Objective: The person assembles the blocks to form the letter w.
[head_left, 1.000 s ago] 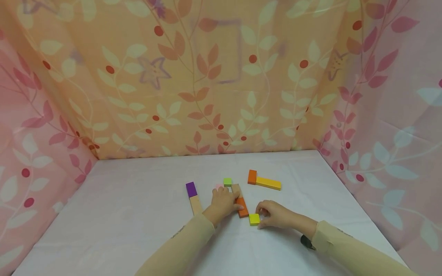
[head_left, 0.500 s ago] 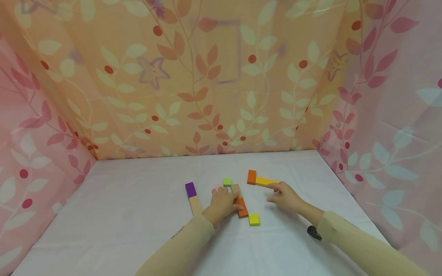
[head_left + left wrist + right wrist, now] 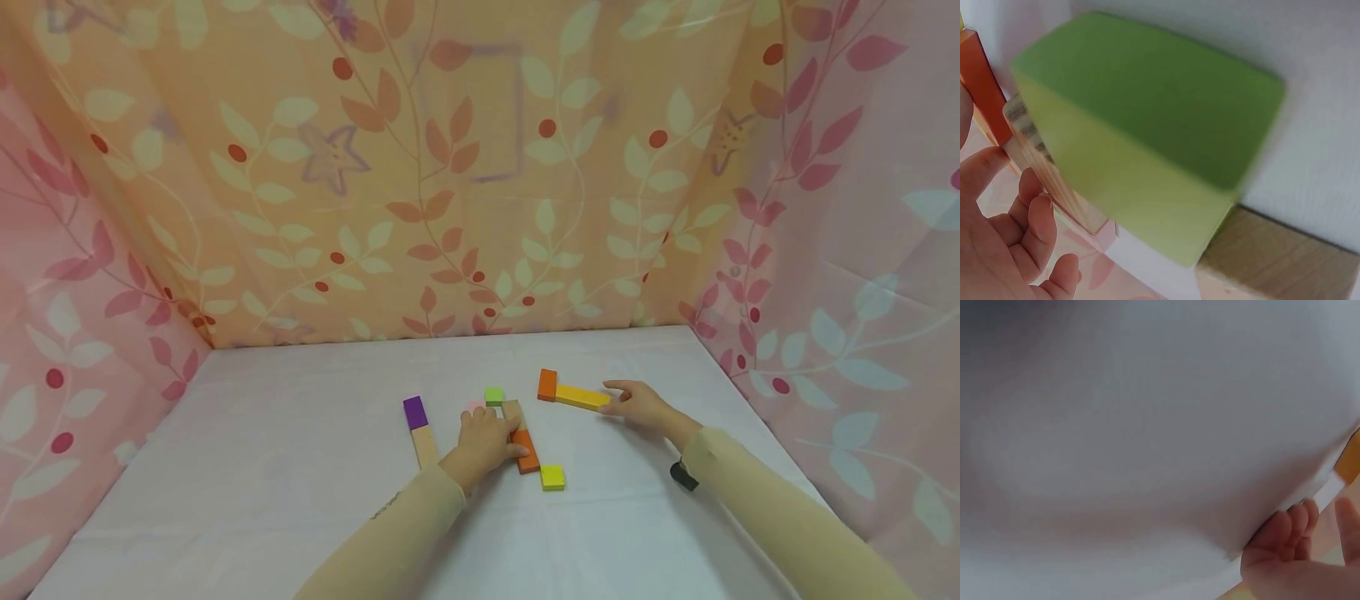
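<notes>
My left hand point(image 3: 483, 437) rests at a row of a plain wood block point(image 3: 512, 410) and an orange block point(image 3: 526, 457), thumb by the orange one. In the left wrist view its loosely bent fingers touch near the seam between them. A small pink block point(image 3: 476, 405) is mostly hidden behind the hand, with a light green block point(image 3: 493, 396) just beyond. My right hand point(image 3: 645, 407) is at the right end of a long yellow block point(image 3: 582, 397), index finger extended and thumb spread apart. A second orange block point(image 3: 547, 385) adjoins that yellow block's left end.
A yellow square block point(image 3: 552, 477) lies near the front orange block's lower corner. Left of the left hand, a purple block point(image 3: 415, 412) adjoins a wood block point(image 3: 425, 446). A large green block point(image 3: 1147, 125) fills the left wrist view. Patterned curtains point(image 3: 450, 208) surround the white table point(image 3: 262, 433).
My right hand has left the yellow square block and moved away to the far right, reaching the long yellow block's end. My left hand stays in place.
</notes>
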### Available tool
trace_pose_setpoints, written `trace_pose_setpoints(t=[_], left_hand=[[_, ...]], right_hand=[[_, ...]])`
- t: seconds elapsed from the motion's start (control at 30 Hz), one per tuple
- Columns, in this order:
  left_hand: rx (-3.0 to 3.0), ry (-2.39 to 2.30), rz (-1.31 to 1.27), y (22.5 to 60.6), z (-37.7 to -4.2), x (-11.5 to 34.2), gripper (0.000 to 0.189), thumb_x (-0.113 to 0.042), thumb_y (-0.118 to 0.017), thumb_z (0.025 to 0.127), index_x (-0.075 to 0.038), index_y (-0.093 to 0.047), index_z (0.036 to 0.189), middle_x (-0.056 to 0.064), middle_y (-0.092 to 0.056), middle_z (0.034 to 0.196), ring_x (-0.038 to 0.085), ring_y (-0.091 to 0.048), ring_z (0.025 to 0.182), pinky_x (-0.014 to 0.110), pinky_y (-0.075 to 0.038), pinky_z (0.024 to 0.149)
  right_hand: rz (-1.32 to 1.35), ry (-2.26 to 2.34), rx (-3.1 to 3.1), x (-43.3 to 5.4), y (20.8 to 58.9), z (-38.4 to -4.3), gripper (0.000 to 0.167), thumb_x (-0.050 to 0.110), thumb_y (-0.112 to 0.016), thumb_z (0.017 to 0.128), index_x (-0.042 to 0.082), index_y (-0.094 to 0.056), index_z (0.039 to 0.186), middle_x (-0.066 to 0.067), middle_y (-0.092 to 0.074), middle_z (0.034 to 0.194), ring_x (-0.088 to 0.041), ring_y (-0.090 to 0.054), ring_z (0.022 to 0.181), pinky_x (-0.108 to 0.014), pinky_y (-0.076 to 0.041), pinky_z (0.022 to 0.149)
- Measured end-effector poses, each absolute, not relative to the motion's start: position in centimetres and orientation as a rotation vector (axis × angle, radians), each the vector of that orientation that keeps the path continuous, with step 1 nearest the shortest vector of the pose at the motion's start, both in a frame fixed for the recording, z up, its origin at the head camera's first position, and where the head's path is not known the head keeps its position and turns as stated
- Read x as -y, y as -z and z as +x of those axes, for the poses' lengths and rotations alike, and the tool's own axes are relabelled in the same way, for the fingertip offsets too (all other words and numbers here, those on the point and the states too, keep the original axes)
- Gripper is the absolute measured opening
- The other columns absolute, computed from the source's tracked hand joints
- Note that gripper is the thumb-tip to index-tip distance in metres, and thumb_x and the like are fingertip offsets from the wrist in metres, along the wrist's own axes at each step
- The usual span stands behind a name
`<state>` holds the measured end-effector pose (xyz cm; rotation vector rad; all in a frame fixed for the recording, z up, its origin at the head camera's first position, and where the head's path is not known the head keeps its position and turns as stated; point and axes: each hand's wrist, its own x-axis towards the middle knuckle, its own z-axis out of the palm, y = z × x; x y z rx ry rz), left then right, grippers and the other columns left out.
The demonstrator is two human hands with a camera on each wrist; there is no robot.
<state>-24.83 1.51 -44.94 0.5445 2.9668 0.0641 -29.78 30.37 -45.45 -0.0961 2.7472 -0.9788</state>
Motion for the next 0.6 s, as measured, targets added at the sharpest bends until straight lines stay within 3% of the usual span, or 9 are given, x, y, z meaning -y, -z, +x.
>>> trace_pose_setpoints(t=[0.13, 0.6], left_hand=[[-2.952, -0.072, 0.550, 44.93, -24.87, -1.56, 0.062, -0.058, -0.065, 0.082, -0.028, -0.059, 0.136, 0.011, -0.059, 0.112, 0.025, -0.048, 0.098, 0.046, -0.036, 0.094], [-2.960, -0.061, 0.534, 44.91, -24.84, -1.63, 0.063, -0.059, -0.065, 0.082, -0.029, -0.058, 0.137, 0.011, -0.059, 0.111, 0.024, -0.047, 0.098, 0.045, -0.037, 0.091]], right_hand=[[-0.064, 0.965, -2.715, -31.26, 45.54, -30.24, 0.066, 0.028, -0.076, 0.085, -0.003, -0.051, 0.137, -0.023, -0.055, 0.109, -0.030, -0.048, 0.092, -0.036, -0.042, 0.077], [0.021, 1.020, -2.674, -31.00, 45.71, -30.64, 0.056, 0.023, -0.080, 0.081, -0.001, -0.060, 0.128, -0.030, -0.049, 0.122, -0.038, -0.045, 0.105, -0.053, -0.039, 0.092]])
